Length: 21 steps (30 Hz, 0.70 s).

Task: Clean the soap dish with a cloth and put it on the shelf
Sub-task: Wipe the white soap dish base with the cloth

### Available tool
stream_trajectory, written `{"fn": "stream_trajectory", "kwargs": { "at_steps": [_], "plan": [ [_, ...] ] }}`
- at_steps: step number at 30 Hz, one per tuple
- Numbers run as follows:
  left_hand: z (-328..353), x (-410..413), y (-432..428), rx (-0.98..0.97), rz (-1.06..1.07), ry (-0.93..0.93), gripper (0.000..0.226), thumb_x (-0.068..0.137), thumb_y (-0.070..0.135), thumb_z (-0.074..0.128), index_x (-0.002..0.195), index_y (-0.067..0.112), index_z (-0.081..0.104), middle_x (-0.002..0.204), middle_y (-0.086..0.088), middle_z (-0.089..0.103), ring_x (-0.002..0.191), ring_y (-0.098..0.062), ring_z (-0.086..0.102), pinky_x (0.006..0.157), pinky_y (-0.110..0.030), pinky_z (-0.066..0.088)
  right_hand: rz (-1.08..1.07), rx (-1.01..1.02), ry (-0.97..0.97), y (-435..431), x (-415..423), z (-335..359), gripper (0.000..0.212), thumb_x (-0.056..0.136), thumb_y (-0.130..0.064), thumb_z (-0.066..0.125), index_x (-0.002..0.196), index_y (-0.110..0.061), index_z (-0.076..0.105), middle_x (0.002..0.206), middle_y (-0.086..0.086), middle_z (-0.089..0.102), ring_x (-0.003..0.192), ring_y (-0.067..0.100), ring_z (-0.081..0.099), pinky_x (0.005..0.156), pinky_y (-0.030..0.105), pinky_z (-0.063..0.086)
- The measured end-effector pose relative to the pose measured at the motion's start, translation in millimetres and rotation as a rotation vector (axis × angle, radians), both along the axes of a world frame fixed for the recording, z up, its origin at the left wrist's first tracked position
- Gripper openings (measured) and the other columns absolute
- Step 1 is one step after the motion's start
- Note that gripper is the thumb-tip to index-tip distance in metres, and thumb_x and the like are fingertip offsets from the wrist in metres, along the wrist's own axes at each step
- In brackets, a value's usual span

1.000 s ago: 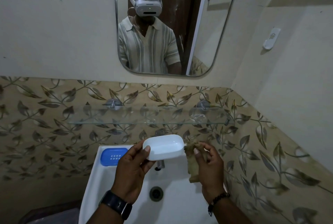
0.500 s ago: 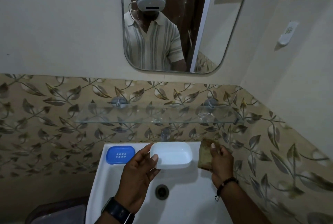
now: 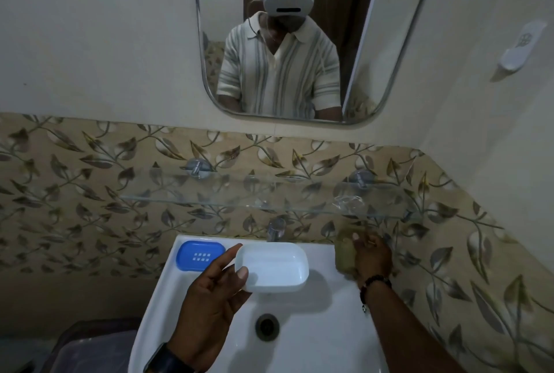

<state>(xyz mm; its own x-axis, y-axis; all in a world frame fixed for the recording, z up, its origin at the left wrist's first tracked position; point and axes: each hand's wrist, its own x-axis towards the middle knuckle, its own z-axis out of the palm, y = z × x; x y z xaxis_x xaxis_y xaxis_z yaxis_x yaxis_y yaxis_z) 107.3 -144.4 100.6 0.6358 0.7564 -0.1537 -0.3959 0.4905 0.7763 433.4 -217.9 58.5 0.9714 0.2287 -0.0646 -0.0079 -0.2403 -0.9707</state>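
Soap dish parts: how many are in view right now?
2. The white soap dish is held over the sink in the left hand. The blue insert lies on the sink's back-left corner. None visibly on the glass shelf.

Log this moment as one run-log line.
left hand: holds white soap dish over sink | right hand: holds cloth at sink's right corner | glass shelf: dish not yet placed

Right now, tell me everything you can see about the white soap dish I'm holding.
The white soap dish is a shallow oval tray with rounded corners, looking like smooth plastic. Its hollow faces up and looks empty and clean. It is held roughly level above the basin, below the glass shelf. Only the left hand touches it, thumb on the near left rim, a fingertip at the far left corner.
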Motion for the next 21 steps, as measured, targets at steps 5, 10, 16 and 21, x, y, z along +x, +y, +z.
{"fn": "stream_trajectory", "kwargs": {
  "at_steps": [5, 10, 16, 21],
  "plan": [
    [6, 1, -1, 0.028, 0.045, 0.029, 0.049, 0.071, 0.009, 0.076, 0.118, 0.019, 0.074, 0.124, -0.014, 0.073, 0.113, -0.031, 0.070, 0.080, -0.038, 0.063, 0.169, -0.268, -0.305, -3, 8, -23, 0.044, 0.088, 0.007, 0.066, 0.131, 0.003, 0.056, 0.126, 0.029, 0.063, 0.116, 0.043, 0.061, 0.098, 0.043, 0.047],
    [4, 6, 4, 0.030, 0.086, 0.034, 0.046, 0.073, 0.004, 0.070, 0.118, 0.016, 0.073, 0.120, -0.016, 0.074, 0.104, -0.030, 0.074, 0.069, -0.033, 0.063, 0.483, -0.759, -0.604, -16, 2, -64, 0.044, 0.089, -0.002, 0.058, 0.133, -0.007, 0.061, 0.127, 0.017, 0.064, 0.118, 0.038, 0.060, 0.100, 0.045, 0.049],
    [-1, 10, 1, 0.000, 0.090, 0.007, 0.051, 0.076, 0.003, 0.069, 0.126, 0.013, 0.068, 0.124, -0.015, 0.073, 0.108, -0.028, 0.073, 0.072, -0.032, 0.063, 0.557, -0.964, -0.760, -20, -3, -74, 0.043, 0.073, 0.004, 0.068, 0.115, -0.005, 0.072, 0.117, 0.019, 0.071, 0.107, 0.040, 0.067, 0.094, 0.053, 0.052],
    [0, 4, -3, -0.011, 0.092, -0.008, 0.049, 0.075, 0.004, 0.070, 0.123, 0.013, 0.069, 0.122, -0.014, 0.074, 0.106, -0.029, 0.073, 0.070, -0.033, 0.063, 0.539, -0.944, -0.791, -21, -6, -64, 0.041, 0.074, 0.004, 0.067, 0.113, -0.005, 0.073, 0.116, 0.020, 0.071, 0.111, 0.042, 0.065, 0.094, 0.056, 0.051]
  ]
}}
